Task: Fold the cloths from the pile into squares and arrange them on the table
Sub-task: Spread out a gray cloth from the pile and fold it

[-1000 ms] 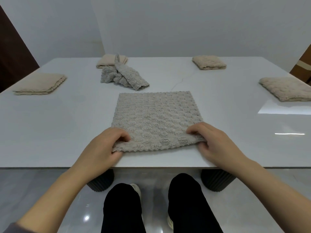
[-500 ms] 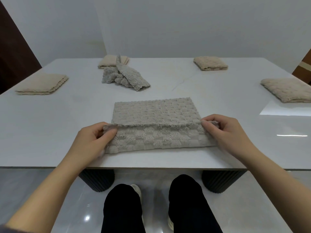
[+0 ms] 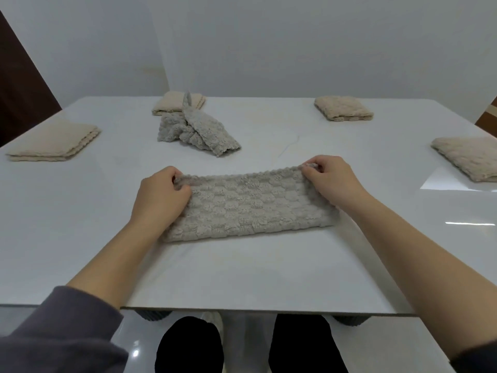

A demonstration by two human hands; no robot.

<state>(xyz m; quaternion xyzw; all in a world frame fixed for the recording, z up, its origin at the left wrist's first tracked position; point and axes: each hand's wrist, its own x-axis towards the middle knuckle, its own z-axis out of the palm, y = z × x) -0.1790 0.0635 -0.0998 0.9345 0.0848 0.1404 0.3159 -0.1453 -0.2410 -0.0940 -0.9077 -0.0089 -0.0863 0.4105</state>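
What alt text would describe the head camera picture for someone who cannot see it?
A person's left hand and right hand pinch the far corners of a grey cloth folded in half on a white table. Beyond lie a crumpled grey cloth and four folded beige cloths.

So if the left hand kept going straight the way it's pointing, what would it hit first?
Most likely the crumpled grey cloth: the left hand, pinching the half-folded cloth, points roughly at it across bare table, though depth is unclear.

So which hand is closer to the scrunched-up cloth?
Left. The left hand is just this side of the scrunched-up cloth; the right hand is farther off rightward. Both pinch the folded cloth.
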